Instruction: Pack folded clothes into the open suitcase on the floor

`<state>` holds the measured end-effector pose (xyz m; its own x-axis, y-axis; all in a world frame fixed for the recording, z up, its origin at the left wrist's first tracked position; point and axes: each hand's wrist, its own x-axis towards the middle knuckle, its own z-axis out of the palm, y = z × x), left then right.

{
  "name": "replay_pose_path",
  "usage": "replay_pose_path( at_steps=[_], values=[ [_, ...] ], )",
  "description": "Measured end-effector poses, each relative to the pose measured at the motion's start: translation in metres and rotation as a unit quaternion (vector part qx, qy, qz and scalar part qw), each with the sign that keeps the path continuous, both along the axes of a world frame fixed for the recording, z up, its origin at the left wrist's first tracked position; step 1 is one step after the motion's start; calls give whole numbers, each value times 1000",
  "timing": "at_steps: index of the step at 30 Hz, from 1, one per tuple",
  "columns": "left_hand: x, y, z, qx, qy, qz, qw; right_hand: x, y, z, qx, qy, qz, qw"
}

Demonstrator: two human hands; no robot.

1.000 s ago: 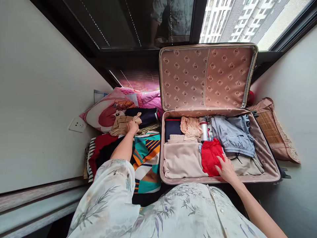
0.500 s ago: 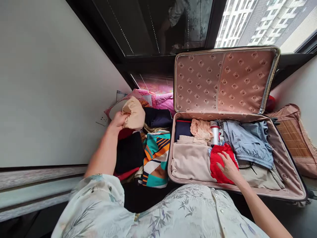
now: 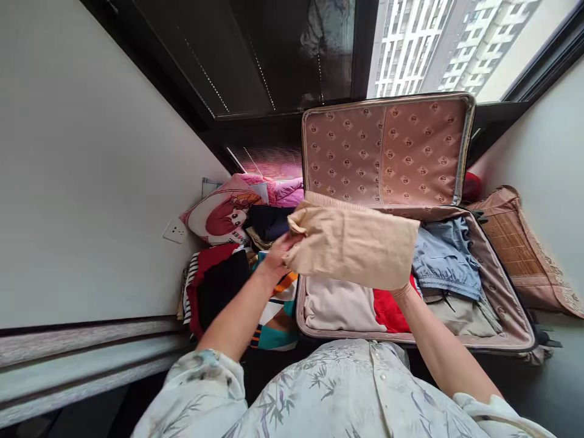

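Open pink-lined fabric suitcase (image 3: 460, 152) on floor, lid up, packed with folded clothes. Beige folded cloth garment (image 3: 353, 243) held spread above its left half. Left hand (image 3: 278, 258) fingers clamped on garment's left edge; right hand (image 3: 401, 291) mostly hidden behind it, gripping right edge.

Both arms raised forward, forearms bare, elbows bent; left hand (image 3: 277, 258) fingers pinched closed at chest height; right hand (image 3: 403, 291) mostly hidden, only wrist showing, grip unclear
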<state>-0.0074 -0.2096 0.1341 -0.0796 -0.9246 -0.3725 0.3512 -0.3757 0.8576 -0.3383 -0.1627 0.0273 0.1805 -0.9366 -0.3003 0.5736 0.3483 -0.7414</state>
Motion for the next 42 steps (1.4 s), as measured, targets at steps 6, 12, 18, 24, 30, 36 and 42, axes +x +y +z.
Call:
replay_pose_path(
  at_steps=[6,12,18,24,30,36,42],
  values=[
    [-50,15,-96,182,28,-91,979,-28,31,-19,109,27,33,993],
    [-39,-32,-99,86,-218,-101,967,-38,-32,-41,25,180,57,982],
    [-49,-34,-106,-199,-612,-96,759,-25,-74,-69,-68,672,-8,737],
    [-99,-36,-147,-256,-712,-276,592,26,-63,-93,-173,808,121,551],
    [-103,-50,-201,-96,-684,-344,636,42,-62,-122,-192,817,233,491],
    [-99,-49,-197,-88,-640,-382,661,38,-60,-140,-197,821,238,479],
    [-22,-97,-145,-261,-583,-203,742,29,-53,-140,-209,801,210,521]
  ],
)
